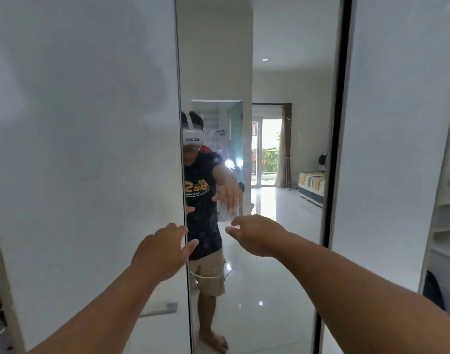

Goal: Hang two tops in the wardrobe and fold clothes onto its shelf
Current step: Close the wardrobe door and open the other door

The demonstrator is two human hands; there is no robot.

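I face a white wardrobe with a mirrored middle door (275, 123). My left hand (162, 251) reaches the right edge of the white left door (91, 149), its fingers at that edge beside the mirror and its thumb spread; it holds nothing. My right hand (254, 233) hovers in front of the mirror, fingers loosely curled, also holding nothing. No tops or other clothes show near my hands. A grey handle (162, 309) sits low on the left door.
The mirror reflects a person, a tiled floor, a striped bed and a balcony door. At the far right an opening (446, 238) shows white shelves and something dark lower down. A white panel (387, 149) stands right of the mirror.
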